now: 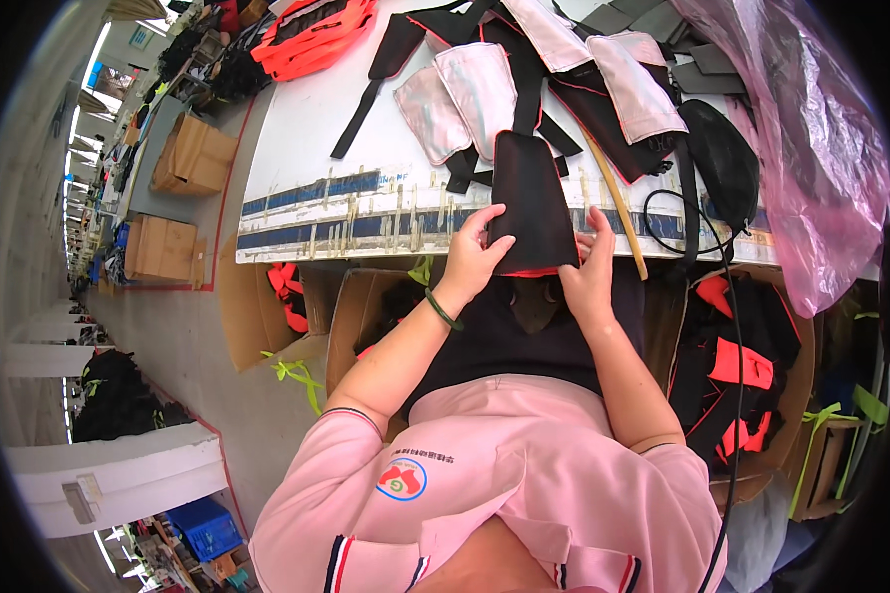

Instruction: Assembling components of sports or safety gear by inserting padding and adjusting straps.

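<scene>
A black fabric panel (532,198) with red edging lies over the table's near edge, its narrower end pointing away from me. My left hand (475,255) grips its left side, thumb and forefinger on top and the other fingers out of sight. At the lower right corner my right hand (589,277) holds the panel by its edge, fingers bent along that side. Just beyond are shiny pale pink pads (477,94) on black straps. To the right of the panel a thin wooden stick (618,208) slants across the table.
On the white table (311,133) sit orange-red pieces (316,38), a black pouch (719,158) with a looped cord, and clear pink plastic sheeting (811,168). Below the edge, cardboard boxes hold black and orange fabric pieces (742,364). Brown cartons (194,156) stand at the left.
</scene>
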A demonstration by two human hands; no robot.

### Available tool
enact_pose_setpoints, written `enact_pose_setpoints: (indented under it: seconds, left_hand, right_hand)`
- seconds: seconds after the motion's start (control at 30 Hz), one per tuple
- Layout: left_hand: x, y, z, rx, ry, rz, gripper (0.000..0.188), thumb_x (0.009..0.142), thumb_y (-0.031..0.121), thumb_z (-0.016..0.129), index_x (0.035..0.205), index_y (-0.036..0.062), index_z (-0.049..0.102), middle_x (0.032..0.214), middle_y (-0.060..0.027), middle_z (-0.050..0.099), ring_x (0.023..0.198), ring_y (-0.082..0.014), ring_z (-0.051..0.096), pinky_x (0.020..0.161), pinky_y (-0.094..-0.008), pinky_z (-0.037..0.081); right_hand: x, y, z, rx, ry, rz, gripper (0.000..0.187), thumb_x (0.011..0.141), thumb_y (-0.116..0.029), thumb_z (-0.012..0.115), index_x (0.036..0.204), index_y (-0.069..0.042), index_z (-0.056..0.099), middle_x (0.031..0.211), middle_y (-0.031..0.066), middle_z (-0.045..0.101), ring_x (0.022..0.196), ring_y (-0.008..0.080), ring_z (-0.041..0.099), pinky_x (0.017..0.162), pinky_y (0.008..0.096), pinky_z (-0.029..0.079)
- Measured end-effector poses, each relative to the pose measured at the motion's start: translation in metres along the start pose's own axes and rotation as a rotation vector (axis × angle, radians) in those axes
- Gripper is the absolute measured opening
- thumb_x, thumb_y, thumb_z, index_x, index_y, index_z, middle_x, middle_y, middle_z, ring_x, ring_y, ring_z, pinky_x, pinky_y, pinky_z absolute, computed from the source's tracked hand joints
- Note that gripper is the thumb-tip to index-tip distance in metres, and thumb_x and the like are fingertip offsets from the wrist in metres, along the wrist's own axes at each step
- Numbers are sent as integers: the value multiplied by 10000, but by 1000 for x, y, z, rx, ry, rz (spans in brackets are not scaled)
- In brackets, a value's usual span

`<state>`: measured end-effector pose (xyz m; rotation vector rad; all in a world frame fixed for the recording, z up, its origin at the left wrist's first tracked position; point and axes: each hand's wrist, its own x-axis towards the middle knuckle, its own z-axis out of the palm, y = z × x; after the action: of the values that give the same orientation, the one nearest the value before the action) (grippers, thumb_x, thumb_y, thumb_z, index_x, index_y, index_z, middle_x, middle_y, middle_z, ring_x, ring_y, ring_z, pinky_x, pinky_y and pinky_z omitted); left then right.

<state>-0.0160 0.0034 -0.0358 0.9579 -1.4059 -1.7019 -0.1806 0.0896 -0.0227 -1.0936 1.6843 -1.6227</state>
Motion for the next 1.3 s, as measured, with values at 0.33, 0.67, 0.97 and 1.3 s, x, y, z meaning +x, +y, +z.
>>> enact_pose_setpoints:
  seconds: [0.33,0.67,0.97,1.3]
  left_hand:
    - [-30,23,22,747,-40,328,727,694,328,798,1287,72,464,1365,-230,323,1266,-392,375,1033,-428,353]
    - [-30,2,8,57,342,176,190,951,119,513,1079,-9,571,954,-51,631,909,-111,566,848,-260,442]
    - [-22,3,5,-729,235,-148,415,962,403,457,1084,20,561,1049,-103,641,955,-199,617,864,-351,482]
    - [-30,11,10,-538,125,-68,403,964,396,464,995,16,594,964,-73,654,875,-149,624,820,-297,489]
  right_hand:
    - [10,-17,14,-121,-114,-131,345,679,122,460,965,-2,609,897,169,610,861,330,607,777,358,478]
    - [12,-21,35,-27,-142,-231,296,708,145,504,946,-1,600,824,112,618,778,217,608,716,289,475]
    - [4,-4,35,-180,-4,-157,162,732,73,630,854,-10,562,797,98,565,738,225,567,674,310,462]
    - [-7,-5,40,832,-28,439,57,904,-54,576,866,-52,533,793,16,590,692,93,560,651,243,475]
